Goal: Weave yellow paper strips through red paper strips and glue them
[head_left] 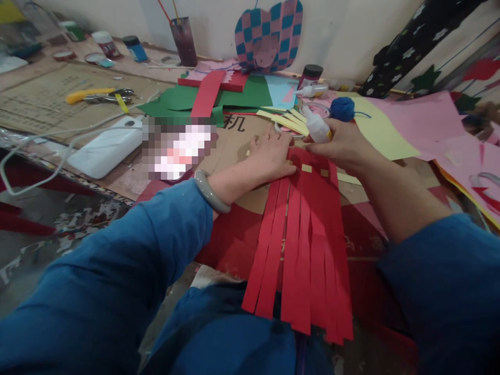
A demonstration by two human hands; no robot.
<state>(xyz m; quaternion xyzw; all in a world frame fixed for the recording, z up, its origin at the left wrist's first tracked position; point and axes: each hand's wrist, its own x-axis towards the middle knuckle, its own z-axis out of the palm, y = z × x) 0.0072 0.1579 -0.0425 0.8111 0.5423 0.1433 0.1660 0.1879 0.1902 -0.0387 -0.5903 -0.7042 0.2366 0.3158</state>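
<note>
In the head view, a sheet of red paper cut into long strips hangs over the front edge of the work surface. Small pale yellow squares dot its uncut top band. My left hand lies at the paper's upper left corner, fingers spread and thumb resting on the red band; a grey bangle circles the wrist. A white glue bottle with a pointed nozzle is in my right hand, nozzle tilted up and left, just above the paper's top edge. Yellow paper strips lie behind both hands.
A phone and a white power bank with a cable lie left. Yellow-handled pliers, paint jars and a brush cup stand farther back. Blue yarn and pink paper lie right.
</note>
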